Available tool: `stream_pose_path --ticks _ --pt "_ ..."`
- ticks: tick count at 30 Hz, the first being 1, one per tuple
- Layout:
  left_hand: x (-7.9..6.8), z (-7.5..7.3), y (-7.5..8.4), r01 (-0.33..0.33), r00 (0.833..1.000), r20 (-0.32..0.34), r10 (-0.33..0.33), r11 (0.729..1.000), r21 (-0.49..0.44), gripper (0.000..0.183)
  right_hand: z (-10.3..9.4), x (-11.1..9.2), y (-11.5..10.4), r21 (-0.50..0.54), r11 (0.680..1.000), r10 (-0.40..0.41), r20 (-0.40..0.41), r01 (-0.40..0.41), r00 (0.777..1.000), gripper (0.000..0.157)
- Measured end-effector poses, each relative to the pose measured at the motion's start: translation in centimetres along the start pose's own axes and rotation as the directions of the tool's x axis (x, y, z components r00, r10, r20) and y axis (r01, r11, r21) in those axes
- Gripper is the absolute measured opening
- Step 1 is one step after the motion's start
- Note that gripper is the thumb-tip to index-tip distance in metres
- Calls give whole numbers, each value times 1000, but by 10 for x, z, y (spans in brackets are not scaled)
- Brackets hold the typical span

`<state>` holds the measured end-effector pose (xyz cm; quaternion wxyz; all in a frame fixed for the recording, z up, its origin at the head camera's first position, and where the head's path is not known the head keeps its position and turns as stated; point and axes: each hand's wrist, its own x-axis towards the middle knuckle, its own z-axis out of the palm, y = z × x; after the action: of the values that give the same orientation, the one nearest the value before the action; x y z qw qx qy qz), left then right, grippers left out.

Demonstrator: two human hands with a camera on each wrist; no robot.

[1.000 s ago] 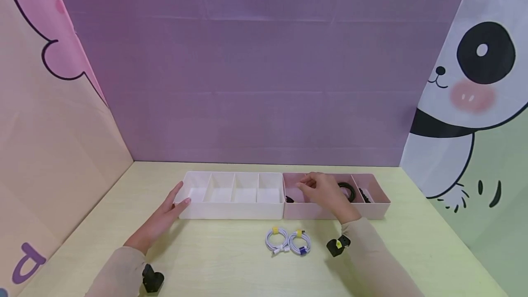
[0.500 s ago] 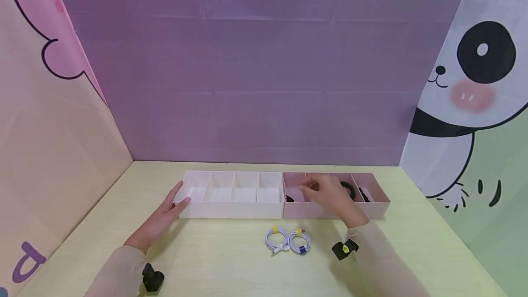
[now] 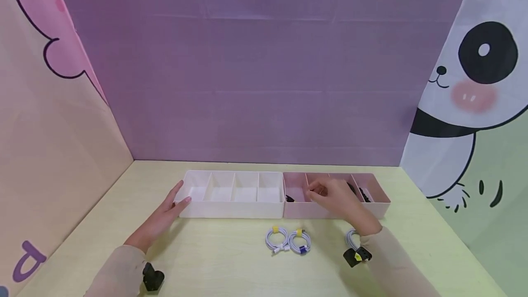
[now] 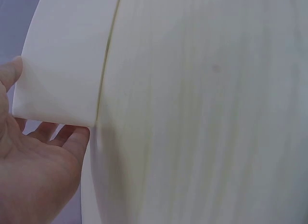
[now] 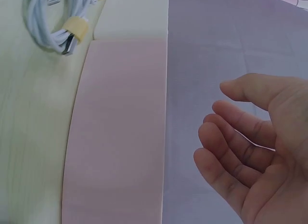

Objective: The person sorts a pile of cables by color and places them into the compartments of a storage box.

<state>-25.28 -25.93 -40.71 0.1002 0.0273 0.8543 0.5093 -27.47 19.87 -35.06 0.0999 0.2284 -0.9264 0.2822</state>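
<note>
My left hand (image 3: 162, 217) grips the left end of a white divided box (image 3: 231, 210), thumb at the rim and fingers against the end wall. In the left wrist view the fingertips (image 4: 79, 137) touch that end. My right hand (image 3: 336, 198) hovers over the pink divided box (image 3: 297, 210), fingers loosely bent and holding nothing; the right wrist view shows a gap between thumb and fingers. Inside the pink box, small black items (image 3: 290, 199) lie in the leftmost compartment, and a black beaded-looking item (image 3: 365, 195) lies farther right. A black coil (image 3: 351, 188) is mostly hidden behind my right hand.
Two coiled white cables (image 3: 277, 239) (image 3: 299, 243) with yellow ties lie on the table (image 3: 231, 260) before the boxes. Another coiled white cable (image 3: 351, 239) shows partly beside my right wrist. A purple wall (image 3: 264, 81) rises behind the boxes, with printed side walls left and right.
My right hand has shifted rightward over the pink box, covering more of the black coil. A coiled white cable beside the right wrist has come into sight. The left hand stays put.
</note>
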Motion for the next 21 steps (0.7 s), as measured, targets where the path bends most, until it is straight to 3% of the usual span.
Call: stream_pose_path --ticks 21 --pt "0 0 3 -10 1000 5 10 1000 -2 82 -15 -28 10 -52 999 13 2 -13 1000 4"
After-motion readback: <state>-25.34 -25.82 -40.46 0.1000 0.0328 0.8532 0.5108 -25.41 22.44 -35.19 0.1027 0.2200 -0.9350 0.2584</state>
